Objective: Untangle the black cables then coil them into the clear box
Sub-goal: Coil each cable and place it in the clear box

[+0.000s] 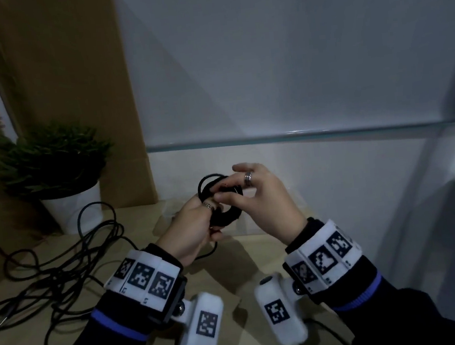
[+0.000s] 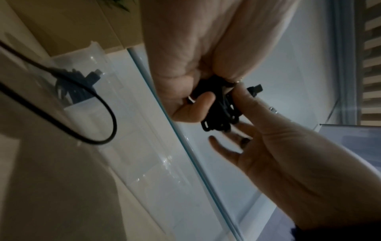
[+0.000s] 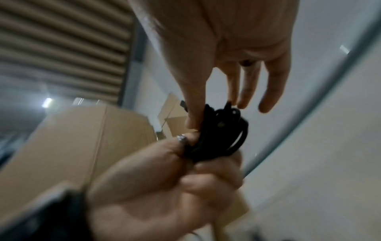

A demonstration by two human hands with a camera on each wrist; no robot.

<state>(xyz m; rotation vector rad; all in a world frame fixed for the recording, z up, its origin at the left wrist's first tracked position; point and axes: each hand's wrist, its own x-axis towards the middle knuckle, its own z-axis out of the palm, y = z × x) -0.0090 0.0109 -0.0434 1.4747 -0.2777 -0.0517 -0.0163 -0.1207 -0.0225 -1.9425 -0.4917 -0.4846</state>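
The coiled cable (image 1: 227, 217) is black, as is the tangle of loose cables (image 1: 51, 269) near the left edge of the pale beige tabletop (image 1: 257, 256). At the back left corner a potted plant (image 1: 51, 160) has dark green leaves in a white pot. The wristbands (image 1: 147, 279) are white with black-and-white square marker patterns. The sleeves (image 1: 404, 314) are black with a blue stripe. The cardboard sheet (image 1: 71, 90) is brown, and the clear box (image 2: 97, 78) is colourless.
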